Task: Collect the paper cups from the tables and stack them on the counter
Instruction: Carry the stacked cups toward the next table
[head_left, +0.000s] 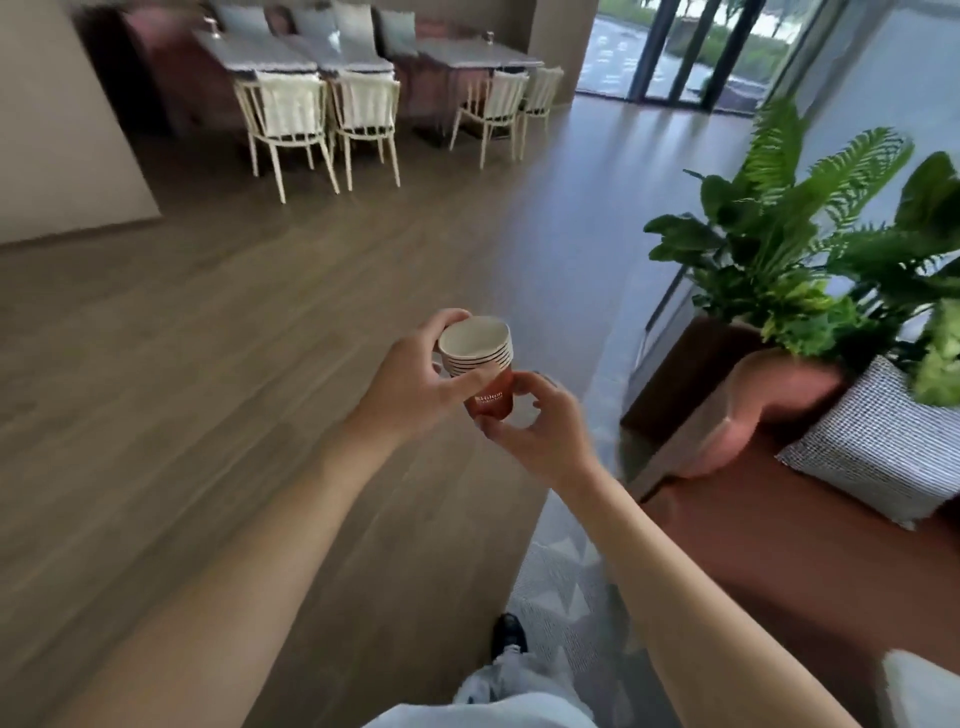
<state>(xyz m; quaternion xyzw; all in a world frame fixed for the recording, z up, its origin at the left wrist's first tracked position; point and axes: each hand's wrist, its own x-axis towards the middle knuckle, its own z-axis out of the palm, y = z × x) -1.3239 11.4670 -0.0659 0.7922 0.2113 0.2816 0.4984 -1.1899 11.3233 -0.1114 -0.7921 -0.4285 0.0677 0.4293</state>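
Holding a nested stack of cups (482, 371) in mid-air over the wooden floor (208, 364), both hands grip it: the left hand (415, 379) curls round the rims, the right hand (540, 431) pinches the base. The stack stands near upright, mouth up, tilted slightly left. Open floor stretches ahead to the chairs (322, 119); a planter (727, 384) stands near on the right.

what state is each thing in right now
cups: nested in one stack, tilted, held in the air by both hands
left hand: grips the stack near the rims
right hand: fingers curled round the stack's base
chairs: pushed in at the tables
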